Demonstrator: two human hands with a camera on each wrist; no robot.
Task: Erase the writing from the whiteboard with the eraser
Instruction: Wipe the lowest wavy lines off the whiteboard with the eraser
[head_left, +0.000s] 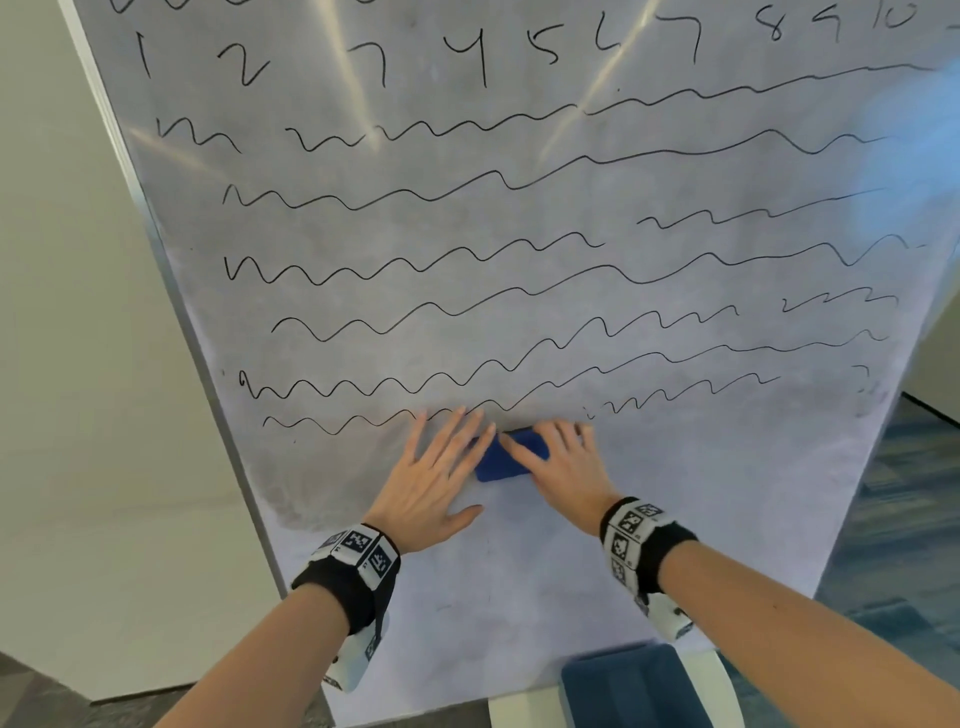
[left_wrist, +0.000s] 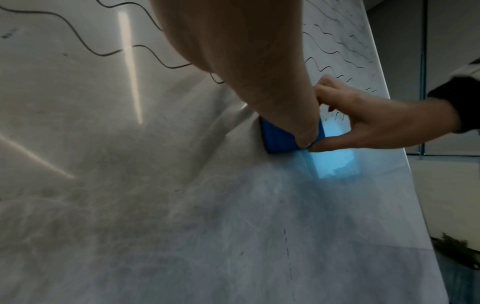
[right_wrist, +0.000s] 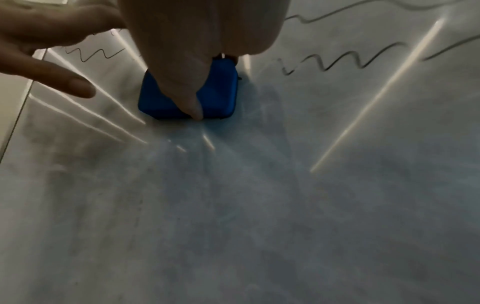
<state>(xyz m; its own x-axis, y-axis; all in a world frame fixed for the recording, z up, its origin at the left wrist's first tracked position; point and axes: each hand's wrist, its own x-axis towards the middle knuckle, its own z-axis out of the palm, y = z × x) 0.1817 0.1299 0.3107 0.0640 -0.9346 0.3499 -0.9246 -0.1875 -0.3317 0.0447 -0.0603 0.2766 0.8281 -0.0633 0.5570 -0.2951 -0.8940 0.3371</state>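
Observation:
The whiteboard (head_left: 571, 545) carries a row of numbers (head_left: 483, 52) at the top and several black wavy lines (head_left: 467, 260) below. Its lower part is smeared grey with no lines. A blue eraser (head_left: 506, 460) lies flat against the board just under the lowest wavy line. My right hand (head_left: 550, 452) grips it, thumb (right_wrist: 192, 102) across its back and fingers over its top edge. My left hand (head_left: 447, 457) lies flat on the board with straight, spread fingers, one finger (left_wrist: 306, 131) touching the eraser's (left_wrist: 278, 139) left side.
The board's metal left edge (head_left: 197, 332) runs diagonally beside a pale wall (head_left: 78, 364). A blue padded object (head_left: 623, 680) on a white base sits below the board's bottom edge. Blue carpet (head_left: 909, 519) shows to the right.

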